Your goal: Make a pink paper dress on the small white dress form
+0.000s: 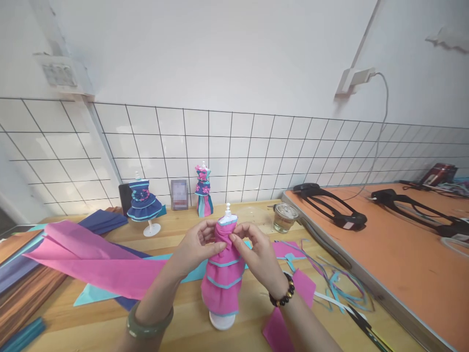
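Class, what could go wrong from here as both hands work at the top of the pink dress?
The pink dress may crease where the left hand and right hand pinch its upper part.
The small mannequin might tip if pushed, since it stands on a single white base.
The beaded bracelet could drag the pink scrap beside it.

Pink bodice (224, 234) partly hidden by fingers of left hand (198, 247) and right hand (261, 250). Card (179, 194) at wall blurred, unreadable. Pink scrap (276, 331) at bottom cut by edge; both forearms (159, 289) cut too.
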`<state>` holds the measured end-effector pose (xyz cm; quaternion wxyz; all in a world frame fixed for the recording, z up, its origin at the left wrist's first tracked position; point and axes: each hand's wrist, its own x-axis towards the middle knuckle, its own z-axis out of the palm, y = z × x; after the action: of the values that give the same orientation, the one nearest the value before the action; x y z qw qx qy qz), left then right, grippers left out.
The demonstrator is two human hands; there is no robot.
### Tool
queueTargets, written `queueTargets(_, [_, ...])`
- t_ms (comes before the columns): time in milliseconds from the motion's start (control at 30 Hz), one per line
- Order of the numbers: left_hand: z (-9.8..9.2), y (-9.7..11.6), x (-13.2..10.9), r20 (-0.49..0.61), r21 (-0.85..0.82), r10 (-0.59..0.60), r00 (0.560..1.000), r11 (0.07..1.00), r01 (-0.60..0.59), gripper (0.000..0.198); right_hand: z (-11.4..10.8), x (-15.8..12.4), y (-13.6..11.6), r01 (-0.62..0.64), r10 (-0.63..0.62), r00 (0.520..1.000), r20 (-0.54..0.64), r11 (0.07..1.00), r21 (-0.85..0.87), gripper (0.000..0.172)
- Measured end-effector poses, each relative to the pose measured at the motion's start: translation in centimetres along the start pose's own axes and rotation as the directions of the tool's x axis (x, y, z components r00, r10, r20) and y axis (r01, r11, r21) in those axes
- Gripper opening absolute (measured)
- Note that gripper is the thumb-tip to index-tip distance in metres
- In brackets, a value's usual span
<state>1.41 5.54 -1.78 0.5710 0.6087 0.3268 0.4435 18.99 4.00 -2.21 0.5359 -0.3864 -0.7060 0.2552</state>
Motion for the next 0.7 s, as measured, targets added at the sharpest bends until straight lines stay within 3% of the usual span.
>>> queueTargets(267, [0.43, 0.42, 0.12, -0.083, -0.019, -0.027, 0.996, 1.000, 0.025, 0.040, -0.16, -0.07, -0.47, 0.074, -0.074, 0.995, 0.066, 0.997, 0.007, 0.002])
queueTargets(700, [0.62, 0.51, 0.27, -0.148, -0.030, -0.020, 0.989, 0.999, 0.015, 0.037, 0.09, 0.13, -0.11, 0.134, -0.133, 0.991, 0.023, 0.990, -0.032, 0.008])
